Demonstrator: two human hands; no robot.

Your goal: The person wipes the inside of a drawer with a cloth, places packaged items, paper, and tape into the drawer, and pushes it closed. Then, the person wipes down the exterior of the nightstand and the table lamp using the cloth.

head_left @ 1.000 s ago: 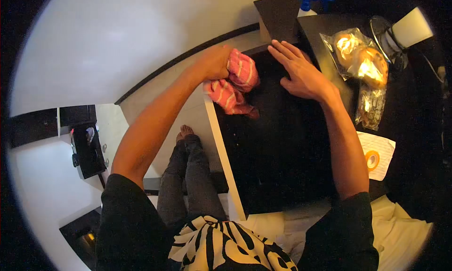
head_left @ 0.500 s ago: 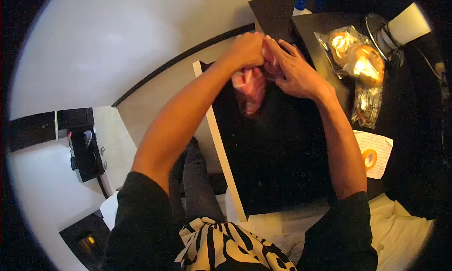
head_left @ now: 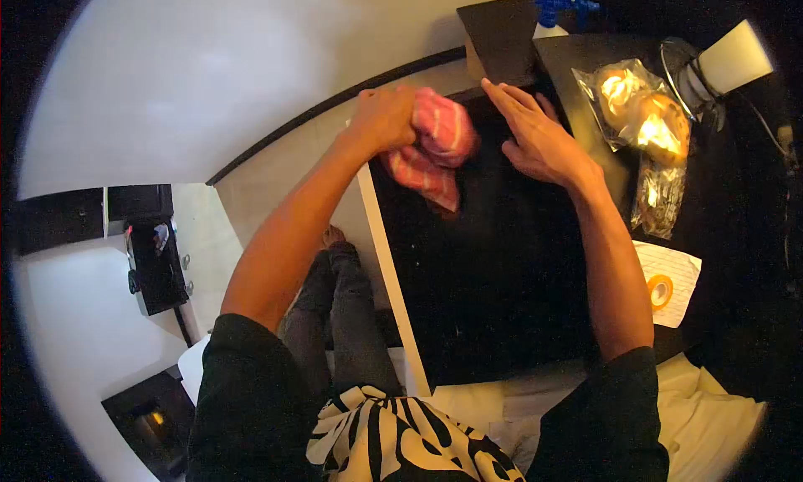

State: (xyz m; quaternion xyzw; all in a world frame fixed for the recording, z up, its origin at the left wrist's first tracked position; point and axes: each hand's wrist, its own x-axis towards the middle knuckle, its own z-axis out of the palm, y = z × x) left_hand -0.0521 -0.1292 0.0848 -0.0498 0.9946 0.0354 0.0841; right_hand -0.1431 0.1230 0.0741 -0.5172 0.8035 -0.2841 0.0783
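A pink cloth with pale stripes [head_left: 442, 129] is bunched in my left hand [head_left: 386, 120], over the far left part of a black surface [head_left: 493, 289] with a pale edge strip. The cloth's lower end hangs toward that surface and is slightly blurred. To the right of the cloth, apart from it, my right hand [head_left: 542, 139] is spread with fingers extended and holds nothing. Whether its palm touches the dark surface cannot be made out.
On the dark tabletop at right are clear plastic packs of baked goods [head_left: 657, 135], a pale cup-shaped object [head_left: 734, 57] and an orange tape roll [head_left: 659, 291] on lined paper [head_left: 679, 273]. A blue-topped spray bottle [head_left: 549, 30] stands behind.
My left hand with the cloth moved right to meet my right hand, then came back left, away from it. The right hand has stayed nearly in place, fingers spread.
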